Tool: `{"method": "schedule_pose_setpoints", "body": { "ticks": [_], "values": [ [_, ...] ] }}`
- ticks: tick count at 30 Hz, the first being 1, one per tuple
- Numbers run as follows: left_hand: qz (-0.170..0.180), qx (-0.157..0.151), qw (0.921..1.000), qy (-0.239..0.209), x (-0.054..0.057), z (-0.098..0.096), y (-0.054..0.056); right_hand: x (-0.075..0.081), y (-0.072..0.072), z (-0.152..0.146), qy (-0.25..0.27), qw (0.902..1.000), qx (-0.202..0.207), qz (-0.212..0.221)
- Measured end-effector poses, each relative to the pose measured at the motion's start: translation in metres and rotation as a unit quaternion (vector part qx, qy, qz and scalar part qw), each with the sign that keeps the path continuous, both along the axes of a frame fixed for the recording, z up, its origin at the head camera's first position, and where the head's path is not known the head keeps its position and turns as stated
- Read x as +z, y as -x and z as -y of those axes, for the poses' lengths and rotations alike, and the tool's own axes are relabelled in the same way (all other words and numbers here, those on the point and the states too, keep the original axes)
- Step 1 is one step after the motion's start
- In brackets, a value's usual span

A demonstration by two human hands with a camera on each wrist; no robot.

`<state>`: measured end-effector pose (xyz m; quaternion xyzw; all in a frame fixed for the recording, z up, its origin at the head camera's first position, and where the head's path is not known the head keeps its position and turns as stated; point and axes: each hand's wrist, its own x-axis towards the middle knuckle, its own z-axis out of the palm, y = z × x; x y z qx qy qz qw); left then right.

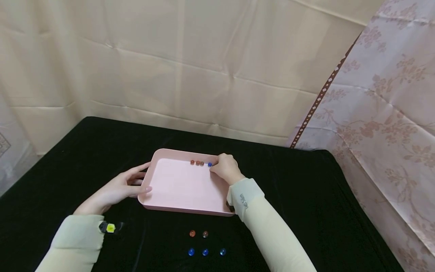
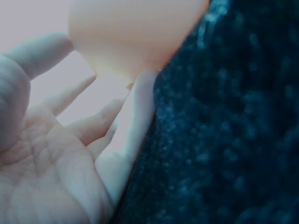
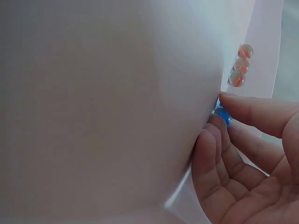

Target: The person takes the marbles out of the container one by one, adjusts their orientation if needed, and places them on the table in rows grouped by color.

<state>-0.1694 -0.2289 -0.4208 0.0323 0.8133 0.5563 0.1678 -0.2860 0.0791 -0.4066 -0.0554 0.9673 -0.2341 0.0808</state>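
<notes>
Cream curtain [image 1: 170, 68]: one, creased, hanging beyond both hands. Floral cloth [image 1: 384, 94]: one, pale with pinkish-brown sprays, to the right of the right hand, edged by a brown patterned band [image 1: 321, 94]. Surface [image 1: 112, 143]: covered in black cloth, extending beneath and around both hands. Cream sleeves [image 1: 272, 226]: two, cuffed at the wrists; the right one bears lettering and covers the tray's near right corner. Wrist device [image 1: 110, 227]: dark with a yellow-green face, at the left cuff.

Loose orange marbles [image 1: 192, 233]: two, on the black cloth, nearer the wearer than either hand, between the forearms. Loose blue marbles [image 1: 205, 252]: three, in a row, nearer still.

Pink tray [image 1: 180, 189]: one, shallow, between the hands. Left hand [image 1: 119, 188]: grips its left rim, thumb on the inner side. Orange marbles in the tray [image 1: 198, 163]: three, lined along the far wall, just left of the right hand. Blue marble [image 1: 209, 164]: at the right hand's fingertips, beside that row. Right hand [image 1: 228, 166]: pinches the blue marble at the far wall, obstructing sight of the far right corner.
</notes>
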Motion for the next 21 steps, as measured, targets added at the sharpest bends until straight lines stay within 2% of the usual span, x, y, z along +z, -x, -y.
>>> {"method": "schedule_pose_setpoints", "body": {
  "ticks": [9,12,16,21],
  "values": [
    [-0.001,-0.002,1.0,-0.006,-0.0016,0.0019,0.0,-0.0014,0.0009,-0.002,0.036,0.9993,-0.005,0.003],
    [0.0,-0.002,1.0,-0.005,-0.0018,0.0013,-0.0002,-0.0007,0.0007,-0.0032,0.064,0.9976,-0.017,0.018],
    [0.0,-0.001,1.0,-0.004,-0.0021,0.0009,-0.001,0.0004,0.0011,-0.0051,0.135,0.9886,-0.045,0.051],
    [-0.002,0.001,1.0,0.002,-0.0027,0.0007,-0.0027,0.0006,0.0019,-0.0064,0.202,0.9758,-0.056,0.063]
  ]
}}
